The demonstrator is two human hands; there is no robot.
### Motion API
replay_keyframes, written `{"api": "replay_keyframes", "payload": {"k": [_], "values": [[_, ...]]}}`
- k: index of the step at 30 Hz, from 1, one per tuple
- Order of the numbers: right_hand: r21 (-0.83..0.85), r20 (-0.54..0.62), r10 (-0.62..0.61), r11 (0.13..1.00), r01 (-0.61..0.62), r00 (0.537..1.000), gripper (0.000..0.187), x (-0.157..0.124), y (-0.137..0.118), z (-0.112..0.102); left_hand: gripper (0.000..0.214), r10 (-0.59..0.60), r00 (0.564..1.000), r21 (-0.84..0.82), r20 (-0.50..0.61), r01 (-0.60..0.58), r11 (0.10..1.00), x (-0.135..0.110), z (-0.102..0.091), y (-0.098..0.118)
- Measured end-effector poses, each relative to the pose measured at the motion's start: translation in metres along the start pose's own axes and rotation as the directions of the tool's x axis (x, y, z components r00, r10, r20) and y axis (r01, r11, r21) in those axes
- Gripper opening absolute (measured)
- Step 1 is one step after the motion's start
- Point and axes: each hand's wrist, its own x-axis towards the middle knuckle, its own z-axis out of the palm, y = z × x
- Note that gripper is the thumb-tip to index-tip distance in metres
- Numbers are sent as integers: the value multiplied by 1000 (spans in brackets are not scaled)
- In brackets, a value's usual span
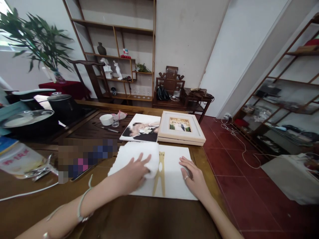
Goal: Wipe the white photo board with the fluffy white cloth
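Observation:
A white flat panel with a gold cat-like figure lies on the wooden table in front of me. My left hand rests on a white cloth spread over the panel's left part, fingers stretched out. My right hand lies flat on the panel's right side, fingers apart, a ring on one finger. Behind the panel lie a large photo print and a cream picture frame with a photo in it.
A white bowl and a small glass stand further back. Black pots and a lid sit at the left, with a plastic packet and a white cable. Shelves line the walls; red tile floor is at the right.

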Motion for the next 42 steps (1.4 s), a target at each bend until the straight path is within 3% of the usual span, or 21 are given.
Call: {"api": "replay_keyframes", "payload": {"k": [4, 8, 13, 19, 22, 27, 31, 34, 36, 42], "values": [[5, -5, -5, 1000, 5, 1000, 25, 0, 1, 0, 29, -50, 974, 95, -220, 72, 993, 37, 20, -23], [21, -12, -16, 1000, 17, 1000, 25, -1, 1, 0, 28, -78, 952, 158, -297, 130, 979, 49, 27, -26], [28, -21, -12, 1000, 13, 1000, 24, 0, -1, 0, 36, -110, 974, 183, -197, 147, 972, 26, 21, -1], [23, -28, -15, 1000, 16, 999, 24, 1, -1, 0, 40, -39, 999, 178, 37, 32, 983, -16, 31, 41], [25, -24, -9, 1000, 9, 1000, 24, 1, -1, 0, 35, -22, 999, 142, 41, 16, 990, -26, 24, 44], [26, -14, 2, 1000, -1, 1000, 24, 2, -1, 0, 29, 24, 994, 80, -104, -15, 997, -10, 20, 22], [23, -15, -12, 1000, 13, 1000, 25, 1, -3, -1, 27, 31, 940, 80, -341, -4, 997, 15, 41, 4], [22, -14, -18, 1000, 19, 1000, 25, 1, -4, -1, 22, 35, 901, 58, -432, -12, 998, 17, 55, 3], [22, -16, -17, 1000, 17, 1000, 25, 1, -5, -2, 22, 38, 908, 43, -416, -22, 999, 7, 56, 7], [24, -25, -18, 1000, 19, 1000, 24, 2, -2, -1, 27, 53, 981, 88, -184, -37, 995, -26, 37, 28]]}}
